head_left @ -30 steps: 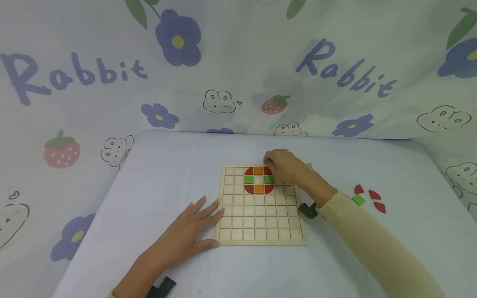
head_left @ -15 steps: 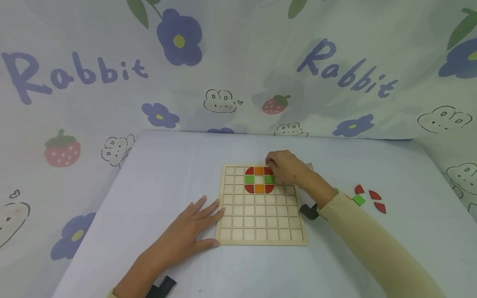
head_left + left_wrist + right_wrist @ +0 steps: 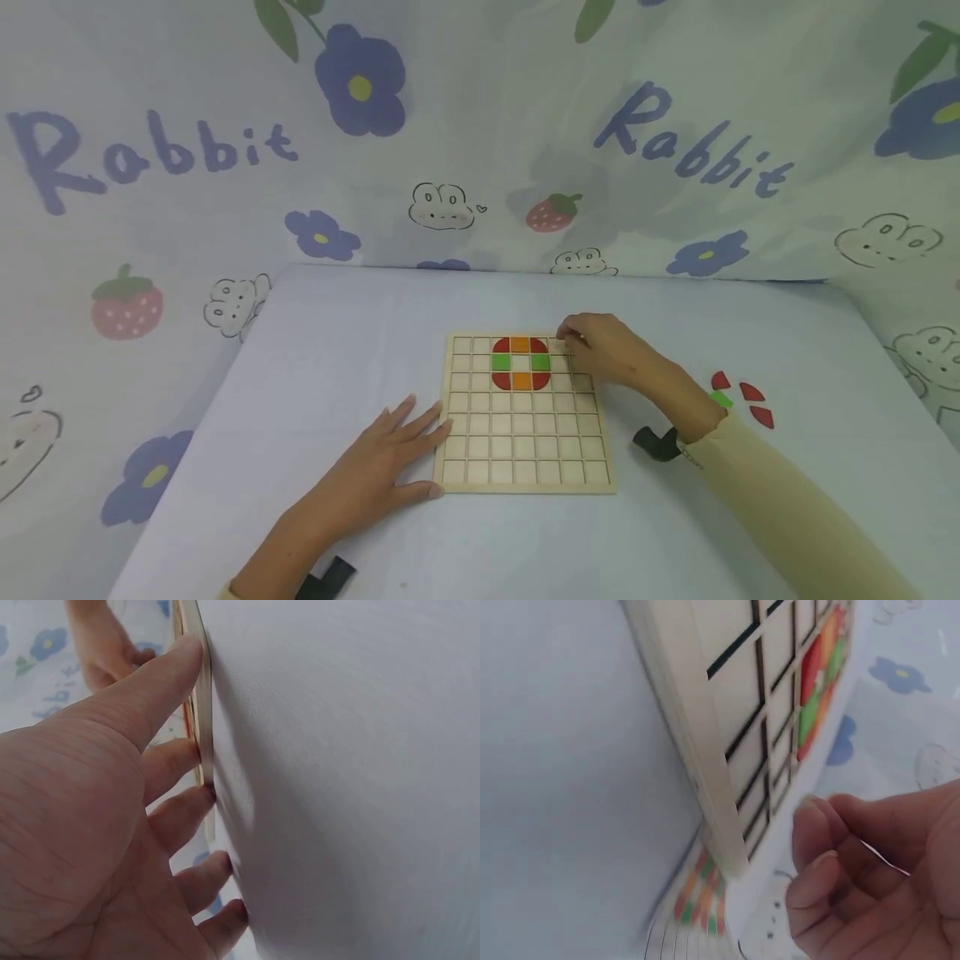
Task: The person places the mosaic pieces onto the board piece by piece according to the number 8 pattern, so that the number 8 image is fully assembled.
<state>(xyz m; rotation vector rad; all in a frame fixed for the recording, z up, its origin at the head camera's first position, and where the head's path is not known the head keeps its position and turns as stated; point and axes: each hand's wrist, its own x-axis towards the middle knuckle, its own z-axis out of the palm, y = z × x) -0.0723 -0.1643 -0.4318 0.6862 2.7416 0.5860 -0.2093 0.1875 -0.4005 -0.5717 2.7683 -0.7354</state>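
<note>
A square wooden grid board (image 3: pixel 525 490) lies on the table. Near its far edge, a ring of red quarter-round, orange and green tiles surrounds one bare cell; one orange tile (image 3: pixel 521 381) is at its near side. My left hand (image 3: pixel 386 458) lies beside the board with fingers spread, thumb and some fingertips touching its left edge. My right hand (image 3: pixel 603 346) hovers over the far right corner, right of the ring. In the right wrist view its fingers (image 3: pixel 810 889) curl loosely, thumb close to forefinger, with nothing between them.
Several loose tiles lie on the right: red quarter-rounds (image 3: pixel 752 392) and a green square (image 3: pixel 721 400), partly behind the sleeve. A printed card with coloured squares (image 3: pixel 703 900) sits at the board's far corner. Black wrist-worn pieces (image 3: pixel 656 443) show by both forearms.
My right hand has moved right, off the ring's far right tile, uncovering that red quarter-round. The right sleeve now hides more of the loose tiles. My left hand stays put.
</note>
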